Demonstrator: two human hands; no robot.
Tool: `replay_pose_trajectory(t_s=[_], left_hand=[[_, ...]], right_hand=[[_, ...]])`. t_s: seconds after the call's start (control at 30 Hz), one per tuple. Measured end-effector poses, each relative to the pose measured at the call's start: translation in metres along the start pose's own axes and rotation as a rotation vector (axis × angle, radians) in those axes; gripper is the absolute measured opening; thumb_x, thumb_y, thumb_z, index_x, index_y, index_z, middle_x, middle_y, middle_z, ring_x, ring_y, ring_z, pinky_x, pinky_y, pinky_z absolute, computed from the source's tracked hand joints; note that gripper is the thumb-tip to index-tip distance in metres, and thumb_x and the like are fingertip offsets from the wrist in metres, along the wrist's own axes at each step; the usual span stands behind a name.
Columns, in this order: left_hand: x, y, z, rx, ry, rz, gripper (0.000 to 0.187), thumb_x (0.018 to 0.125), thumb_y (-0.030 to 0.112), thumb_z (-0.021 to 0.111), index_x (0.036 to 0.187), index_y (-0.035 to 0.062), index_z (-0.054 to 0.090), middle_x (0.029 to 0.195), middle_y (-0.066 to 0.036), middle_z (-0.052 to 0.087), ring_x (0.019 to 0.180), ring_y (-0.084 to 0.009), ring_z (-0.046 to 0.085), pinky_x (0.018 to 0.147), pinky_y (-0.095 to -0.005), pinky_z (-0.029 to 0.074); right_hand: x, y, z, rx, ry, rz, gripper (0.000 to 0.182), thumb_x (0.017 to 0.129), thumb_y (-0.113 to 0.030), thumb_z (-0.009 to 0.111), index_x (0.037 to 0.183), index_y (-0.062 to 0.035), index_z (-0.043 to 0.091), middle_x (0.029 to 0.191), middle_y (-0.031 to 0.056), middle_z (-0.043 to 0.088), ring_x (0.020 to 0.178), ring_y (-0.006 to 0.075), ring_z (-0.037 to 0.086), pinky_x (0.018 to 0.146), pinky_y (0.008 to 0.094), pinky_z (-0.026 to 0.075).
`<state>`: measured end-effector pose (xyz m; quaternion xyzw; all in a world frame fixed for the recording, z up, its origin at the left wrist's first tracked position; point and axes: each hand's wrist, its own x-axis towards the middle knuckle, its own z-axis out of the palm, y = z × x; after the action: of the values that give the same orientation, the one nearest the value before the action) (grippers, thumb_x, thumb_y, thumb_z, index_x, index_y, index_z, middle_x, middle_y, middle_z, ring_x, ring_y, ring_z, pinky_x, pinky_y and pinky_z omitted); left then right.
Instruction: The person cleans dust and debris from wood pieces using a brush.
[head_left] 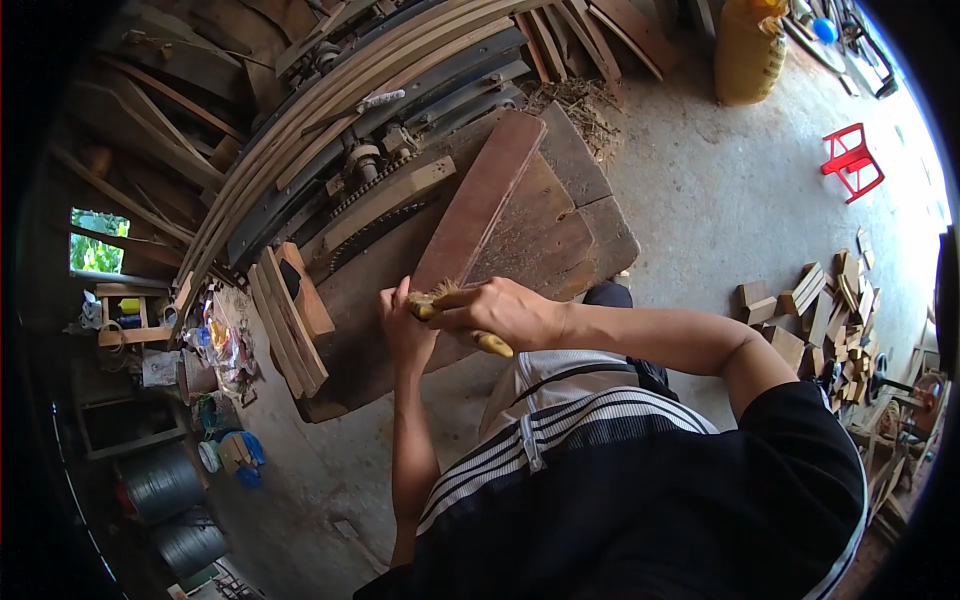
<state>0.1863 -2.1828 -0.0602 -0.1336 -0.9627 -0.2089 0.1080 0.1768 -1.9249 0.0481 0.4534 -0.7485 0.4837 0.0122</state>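
A long reddish-brown board (482, 200) lies slantwise on the dark wooden bench (545, 215). At the board's near end is my left hand (405, 325), its fingers closed around the edge, partly hidden by the brush. My right hand (508, 315) is closed on a brush with a yellowish handle (493, 345). The brush's bristles are over the near end of the board, close to my left fingers. Dark wood shows worn patches and cracks beside the board.
Curved wooden strips (290, 140) and a chain mechanism (370, 185) lie beyond the bench. Short wooden strips (285, 325) rest on its left end. To the right are a red stool (853, 162), a yellow sack (748, 55) and a pile of wood blocks (825, 320).
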Motion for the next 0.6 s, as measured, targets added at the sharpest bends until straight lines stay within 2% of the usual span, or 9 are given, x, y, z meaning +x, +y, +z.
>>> replay_pose_trajectory(t_s=[0.17, 0.23, 0.3, 0.37, 0.4, 0.47, 0.5, 0.53, 0.6], left_hand=[[0.007, 0.041, -0.024, -0.094, 0.052, -0.130, 0.081, 0.066, 0.034, 0.089, 0.129, -0.0004, 0.052, 0.108, -0.017, 0.049, 0.103, -0.0353, 0.052, 0.088, -0.0453, 0.044], [0.007, 0.044, -0.026, -0.107, -0.001, -0.223, 0.079, 0.068, 0.036, 0.088, 0.130, 0.0008, 0.054, 0.112, -0.019, 0.050, 0.106, -0.0351, 0.052, 0.091, -0.0443, 0.045], [0.010, 0.051, -0.030, -0.106, -0.024, -0.222, 0.078, 0.068, 0.036, 0.088, 0.129, 0.0002, 0.054, 0.112, -0.019, 0.050, 0.107, -0.0364, 0.053, 0.091, -0.0447, 0.045], [0.015, 0.053, -0.035, -0.050, -0.083, -0.239, 0.076, 0.069, 0.035, 0.088, 0.127, -0.0012, 0.055, 0.111, -0.020, 0.051, 0.107, -0.0382, 0.055, 0.091, -0.0455, 0.045], [0.017, 0.053, -0.038, -0.009, -0.116, -0.218, 0.074, 0.070, 0.035, 0.087, 0.125, -0.0032, 0.055, 0.110, -0.021, 0.051, 0.105, -0.0398, 0.055, 0.091, -0.0462, 0.045], [0.019, 0.045, -0.037, 0.067, -0.142, -0.142, 0.079, 0.070, 0.047, 0.084, 0.123, -0.0038, 0.056, 0.106, -0.023, 0.052, 0.103, -0.0409, 0.055, 0.088, -0.0483, 0.046], [0.020, 0.046, -0.039, 0.079, -0.203, -0.184, 0.082, 0.071, 0.049, 0.082, 0.126, -0.0045, 0.053, 0.112, -0.025, 0.052, 0.107, -0.0431, 0.054, 0.093, -0.0497, 0.045], [0.009, 0.031, -0.025, 0.280, -0.135, -0.125, 0.086, 0.073, 0.052, 0.080, 0.130, -0.0047, 0.050, 0.119, -0.027, 0.051, 0.114, -0.0451, 0.051, 0.098, -0.0505, 0.043], [0.014, 0.029, -0.029, 0.240, -0.239, -0.139, 0.089, 0.073, 0.050, 0.080, 0.134, -0.0041, 0.046, 0.125, -0.027, 0.049, 0.121, -0.0457, 0.047, 0.103, -0.0505, 0.040]], right_hand=[[-0.012, 0.083, -0.065, 0.152, 0.351, 0.194, 0.014, 0.086, -0.012, 0.065, 0.096, -0.0043, 0.072, 0.091, 0.0157, 0.071, 0.081, 0.0296, 0.070, 0.070, 0.0365, 0.057], [-0.021, 0.111, -0.108, -0.017, 0.454, 0.511, 0.017, 0.088, -0.012, 0.065, 0.101, -0.0042, 0.071, 0.097, 0.0147, 0.072, 0.085, 0.0283, 0.071, 0.075, 0.0379, 0.057], [-0.016, 0.100, -0.135, -0.338, 0.659, 0.443, 0.018, 0.087, -0.011, 0.065, 0.104, -0.0047, 0.072, 0.100, 0.0135, 0.073, 0.091, 0.0281, 0.071, 0.080, 0.0381, 0.056], [-0.025, 0.120, -0.127, -0.328, 0.721, 0.289, 0.023, 0.086, -0.009, 0.063, 0.108, -0.0070, 0.071, 0.108, 0.0138, 0.071, 0.100, 0.0310, 0.069, 0.086, 0.0376, 0.055], [-0.034, 0.131, -0.110, -0.382, 0.693, 0.168, 0.029, 0.079, -0.007, 0.065, 0.108, -0.0083, 0.071, 0.110, 0.0127, 0.070, 0.098, 0.0328, 0.068, 0.086, 0.0388, 0.055], [-0.031, 0.105, -0.067, -0.518, 0.427, 0.241, 0.032, 0.073, -0.007, 0.066, 0.104, -0.0072, 0.070, 0.100, 0.0164, 0.070, 0.091, 0.0337, 0.068, 0.078, 0.0421, 0.056], [-0.027, 0.087, -0.046, -0.533, 0.064, 0.413, 0.044, 0.078, -0.006, 0.060, 0.121, -0.0124, 0.066, 0.114, 0.0137, 0.067, 0.099, 0.0318, 0.067, 0.084, 0.0390, 0.055], [-0.025, 0.073, -0.030, -0.244, 0.020, 0.419, 0.042, 0.078, -0.006, 0.060, 0.119, -0.0103, 0.066, 0.113, 0.0133, 0.068, 0.098, 0.0309, 0.067, 0.082, 0.0388, 0.056], [-0.026, 0.038, -0.024, 0.017, 0.103, 0.251, 0.033, 0.084, -0.012, 0.061, 0.116, -0.0036, 0.064, 0.111, 0.0155, 0.067, 0.100, 0.0328, 0.066, 0.081, 0.0415, 0.055]])
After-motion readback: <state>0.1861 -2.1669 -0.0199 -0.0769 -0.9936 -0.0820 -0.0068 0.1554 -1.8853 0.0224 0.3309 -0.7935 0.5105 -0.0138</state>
